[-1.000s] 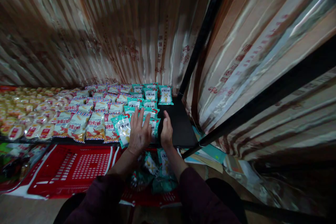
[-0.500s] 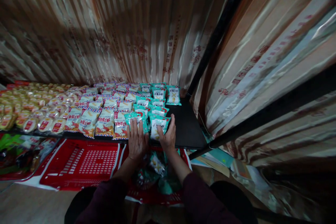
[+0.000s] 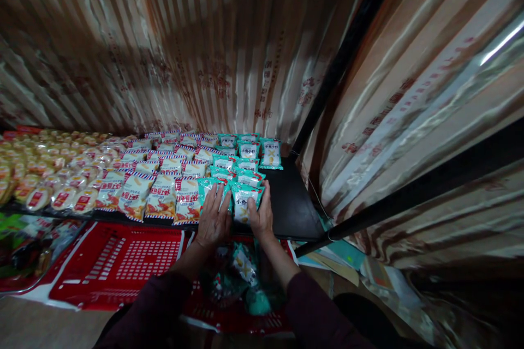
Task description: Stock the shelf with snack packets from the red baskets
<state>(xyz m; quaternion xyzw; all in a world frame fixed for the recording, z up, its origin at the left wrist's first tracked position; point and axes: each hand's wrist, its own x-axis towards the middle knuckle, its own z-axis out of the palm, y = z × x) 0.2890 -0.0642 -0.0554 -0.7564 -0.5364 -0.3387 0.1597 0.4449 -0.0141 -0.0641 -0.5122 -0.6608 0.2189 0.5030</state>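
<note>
My left hand [image 3: 214, 217] lies flat, fingers stretched, over the front of a teal snack packet [image 3: 204, 185]. To its right stands another teal snack packet [image 3: 241, 208] with a white front, at the shelf's front edge. My right hand [image 3: 262, 214] grips that packet by its right side, thumb across the front and fingers along the edge. Behind both hands, more teal packets [image 3: 248, 150] stand in rows. Orange-and-white snack packets [image 3: 161, 196] with striped edges stand just left of my left hand.
Round wrapped snacks [image 3: 63, 198] fill the shelf's left part. The black shelf [image 3: 292, 204] shows bare on the right, by a black post [image 3: 317, 103]. Below are a red basket [image 3: 139, 262] and another holding teal packets [image 3: 244, 267]. Patterned curtains [image 3: 229, 38] hang behind.
The packet at my right hand has straightened from a tilt to nearly upright. My left hand stays on its packet. The view has shifted slightly.
</note>
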